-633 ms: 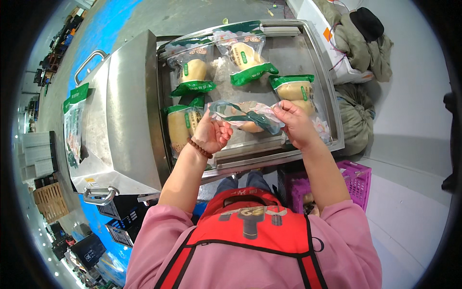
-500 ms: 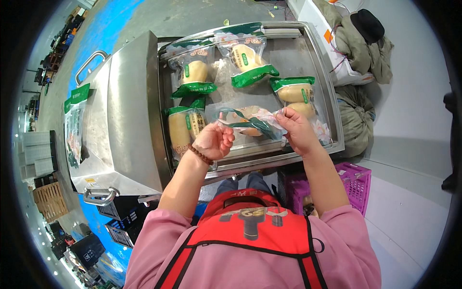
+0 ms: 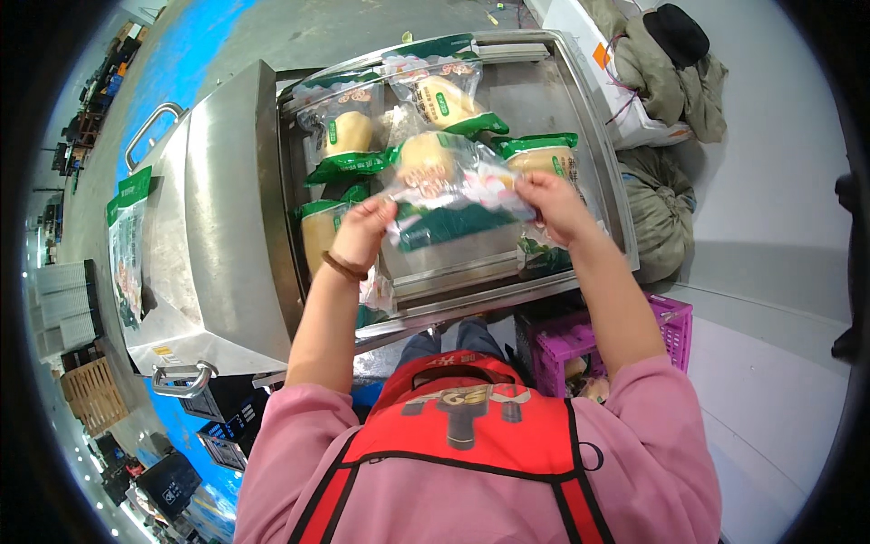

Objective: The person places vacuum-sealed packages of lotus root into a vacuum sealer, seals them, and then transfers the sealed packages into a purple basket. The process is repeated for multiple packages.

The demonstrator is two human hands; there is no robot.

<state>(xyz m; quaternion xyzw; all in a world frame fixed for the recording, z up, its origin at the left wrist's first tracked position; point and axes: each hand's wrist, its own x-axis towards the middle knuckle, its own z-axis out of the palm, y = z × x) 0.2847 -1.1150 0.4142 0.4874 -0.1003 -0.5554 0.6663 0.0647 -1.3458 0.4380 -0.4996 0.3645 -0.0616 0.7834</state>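
Note:
Between my hands is a clear plastic bag of lotus root [image 3: 453, 186], printed in green and pink, its green end toward me. My left hand [image 3: 364, 231] pinches its left corner, and my right hand [image 3: 555, 207] pinches the right edge. It is over the shallow steel chamber of a vacuum sealer [image 3: 517, 95]. Around it lie similar bags: one at the far left [image 3: 349, 136], one at the far middle [image 3: 444, 102], one on the right [image 3: 544, 156] partly covered by my right hand, and one at the near left [image 3: 319, 231] partly behind my left hand.
The sealer's steel lid [image 3: 227, 199] stands to the left, with flat green-topped bags [image 3: 131, 245] on it. A purple crate [image 3: 675, 340] is below the chamber at right. Grey-green sacks [image 3: 657, 213] and a black hat [image 3: 678, 34] lie along the right side.
The bag between my hands was crumpled low with its end folded; now it is raised and stretched wide, its lotus root visible. My left hand has shifted left and upward.

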